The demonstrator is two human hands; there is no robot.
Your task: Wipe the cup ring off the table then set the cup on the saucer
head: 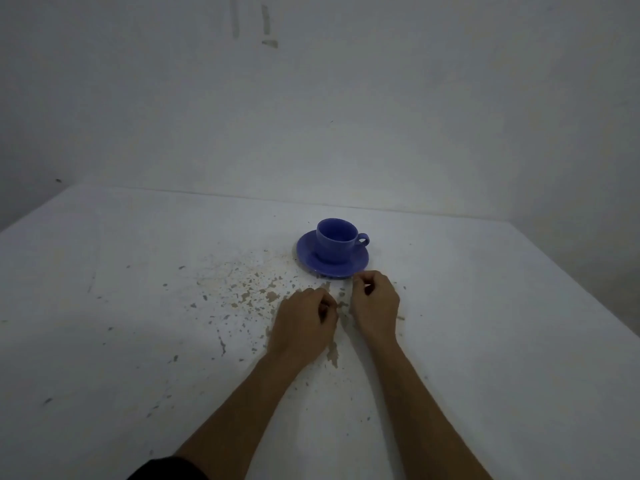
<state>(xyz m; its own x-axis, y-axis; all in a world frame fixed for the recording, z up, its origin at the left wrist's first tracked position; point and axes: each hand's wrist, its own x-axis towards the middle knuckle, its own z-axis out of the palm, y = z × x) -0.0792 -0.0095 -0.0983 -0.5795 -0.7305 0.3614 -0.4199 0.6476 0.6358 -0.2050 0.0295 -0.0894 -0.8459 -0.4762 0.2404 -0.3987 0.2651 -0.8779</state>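
Blue cup (336,241) upright on saucer (310,259). L hand (303,322) & R hand (375,306) just in front of saucer, fingers curled shut; contents indeterminate.

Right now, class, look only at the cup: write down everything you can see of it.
The cup is a small blue-violet teacup with a smooth, glazed, ceramic look. It has a round open mouth, straight sides that narrow to the base, and one loop handle that points right. It stands upright, about centred on a matching saucer, on the far part of the white table. Its inside is dim; no contents can be made out. Only the saucer touches it. Neither hand does; both are curled nearer the camera.
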